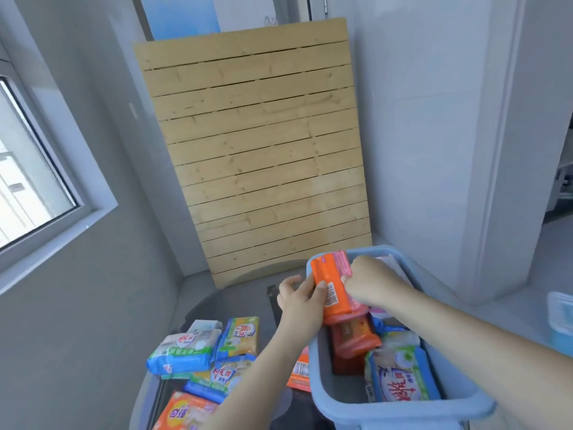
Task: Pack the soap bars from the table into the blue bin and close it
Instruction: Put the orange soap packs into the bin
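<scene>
Starting nearest: an orange-and-yellow soap pack (186,412) at the bottom edge of the dark round table (248,305); behind it a yellow-and-blue soap pack (217,378); then a blue-and-white soap pack (183,352) and a yellow-green soap pack (238,338) side by side, all on the table left of the blue bin (319,364). One small orange soap pack (300,372) lies against the bin's left wall, outside it. Bin: open, no lid on it, standing at the table's right side; contents include a blue-and-white soap pack (400,380) at the near right and a red-orange soap pack (353,339) behind it. Above the bin's far left part, an orange soap bar (330,285) stacked with a pink soap bar (342,260) is gripped from both sides: left hand (299,299) closed on the orange bar's barcode side, thumb on the label; right hand (369,282) clenched on the opposite side from above. Far right, on a white ledge, a blue-lidded container (561,321), partly cut off. Beyond the table, a slatted wooden panel (257,144) leans against the wall. Far left, a window (28,169).
</scene>
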Tool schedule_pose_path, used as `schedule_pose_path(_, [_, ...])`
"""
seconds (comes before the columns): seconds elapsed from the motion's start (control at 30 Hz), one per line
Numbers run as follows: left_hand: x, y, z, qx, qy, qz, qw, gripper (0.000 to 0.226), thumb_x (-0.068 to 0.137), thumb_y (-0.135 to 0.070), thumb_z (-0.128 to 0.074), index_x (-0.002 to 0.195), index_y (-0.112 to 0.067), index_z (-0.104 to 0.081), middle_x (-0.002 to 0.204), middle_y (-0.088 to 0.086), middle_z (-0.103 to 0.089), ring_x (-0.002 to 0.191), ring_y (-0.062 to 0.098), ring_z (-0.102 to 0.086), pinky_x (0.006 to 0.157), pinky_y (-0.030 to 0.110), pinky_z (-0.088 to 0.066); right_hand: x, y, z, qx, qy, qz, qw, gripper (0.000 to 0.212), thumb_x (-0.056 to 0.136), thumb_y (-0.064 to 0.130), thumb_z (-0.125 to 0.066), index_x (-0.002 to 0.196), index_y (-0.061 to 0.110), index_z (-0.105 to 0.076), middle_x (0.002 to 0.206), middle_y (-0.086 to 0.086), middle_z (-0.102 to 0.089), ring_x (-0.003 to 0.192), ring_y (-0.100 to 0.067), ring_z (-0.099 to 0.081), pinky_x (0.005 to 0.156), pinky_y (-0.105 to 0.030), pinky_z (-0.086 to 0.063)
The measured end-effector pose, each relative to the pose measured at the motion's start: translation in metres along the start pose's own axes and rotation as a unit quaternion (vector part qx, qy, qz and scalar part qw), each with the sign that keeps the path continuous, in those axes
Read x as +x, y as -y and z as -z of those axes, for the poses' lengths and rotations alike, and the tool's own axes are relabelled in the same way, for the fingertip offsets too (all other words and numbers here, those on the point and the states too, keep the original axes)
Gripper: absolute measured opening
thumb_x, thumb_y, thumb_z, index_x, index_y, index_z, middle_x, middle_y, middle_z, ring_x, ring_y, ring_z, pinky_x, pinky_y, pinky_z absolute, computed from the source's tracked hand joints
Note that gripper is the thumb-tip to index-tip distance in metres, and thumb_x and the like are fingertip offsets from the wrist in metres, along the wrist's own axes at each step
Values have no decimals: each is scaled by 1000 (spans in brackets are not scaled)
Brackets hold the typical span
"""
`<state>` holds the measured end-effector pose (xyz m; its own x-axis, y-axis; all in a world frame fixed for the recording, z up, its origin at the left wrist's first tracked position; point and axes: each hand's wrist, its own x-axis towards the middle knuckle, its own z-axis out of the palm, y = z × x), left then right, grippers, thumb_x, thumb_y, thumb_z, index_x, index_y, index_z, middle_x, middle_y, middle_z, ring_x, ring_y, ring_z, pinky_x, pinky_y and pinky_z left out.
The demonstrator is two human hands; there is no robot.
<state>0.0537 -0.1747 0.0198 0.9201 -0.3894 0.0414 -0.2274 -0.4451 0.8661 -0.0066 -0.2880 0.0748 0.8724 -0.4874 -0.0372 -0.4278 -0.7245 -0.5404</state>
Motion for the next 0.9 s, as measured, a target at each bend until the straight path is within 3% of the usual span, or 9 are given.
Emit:
schedule_pose_path(0.13, [5, 6, -1, -19, 47, 0, 999, 38, 96, -22, -46, 132, -15, -54, 147, 15, -30, 138, 31, -32, 112, 45, -34, 7, -6, -7, -100, -16, 3, 995, 24, 82, 8, -47, 58, 13, -44, 57, 0, -45, 53, -15, -43, 43, -23, -27])
schedule_pose_path(0.3, [1, 0, 0, 37, 76, -18, 996, 40, 97, -24, -44, 136, -14, -50, 158, 15, -17, 144, 36, -19, 114, 46, -30, 15, -12, -4, -121, -37, 2, 992, 21, 84, 14, -52, 64, 15, -46, 78, -5, -60, 77, -25, -51, 59, -24, -35])
schedule_pose_path(0.37, [-4, -1, 3, 84, 93, -41, 991, 36, 98, -29, -42, 129, -20, -56, 163, 4, -2, 147, 29, -4, 116, 39, -20, 17, -19, -4, -132, -39, 8, 990, 8, 85, 21, -53, 80, 21, -59, 100, -5, -68, 94, -26, -54, 66, -24, -35])
schedule_pose_path(0.43, [-8, -4, 5, 157, 100, -74, 980, 32, 97, -30, -41, 113, -13, -63, 163, 3, -1, 144, 26, -8, 111, 36, -21, 17, -25, -7, -163, -45, 23, 985, 32, 86, 27, -54, 118, 29, -59, 120, 4, -66, 114, -24, -53, 81, -25, -37])
schedule_pose_path(0.53, [-11, -11, 6, 210, 53, -111, 970, 33, 95, -28, -46, 94, 1, -62, 153, 10, -32, 126, 28, -38, 94, 28, -34, 16, -29, -7, -177, -53, 88, 979, 43, 84, 37, -59, 127, 37, -55, 128, 7, -61, 121, -21, -50, 98, -31, -35])
schedule_pose_path(0.6, [-9, -12, 7, 161, 29, -112, 980, 31, 95, -23, -47, 107, 1, -63, 139, 7, -46, 116, 27, -48, 81, 19, -31, 16, -34, -5, -183, -25, 175, 967, 39, 79, 48, -62, 118, 40, -61, 129, 9, -56, 121, -22, -43, 102, -37, -31])
schedule_pose_path(0.73, [-6, -2, 12, -1, 71, -26, 997, 59, 94, -16, -44, 149, -33, -29, 158, -7, -27, 136, 15, -42, 89, 15, -34, 11, -49, -6, -235, 81, 255, 934, 56, 75, 68, -51, 126, 45, -52, 146, 18, -39, 139, -16, -17, 110, -39, -7])
schedule_pose_path(0.8, [-8, 2, 10, -122, 95, 37, 987, 63, 93, -15, -46, 148, -40, -26, 134, -11, -57, 111, 12, -62, 84, 25, -49, 8, -54, -5, -245, 100, 265, 927, 75, 68, 78, -47, 135, 43, -42, 151, 13, -33, 139, -15, -16, 111, -36, -5])
schedule_pose_path(0.9, [-9, 8, 6, -210, 89, 74, 971, 62, 93, -13, -48, 146, -40, -29, 110, -13, -67, 90, 9, -68, 73, 24, -54, 5, -56, -6, -308, 83, 300, 899, 105, 53, 87, -47, 141, 32, -34, 153, 1, -31, 136, -22, -21, 108, -32, -5])
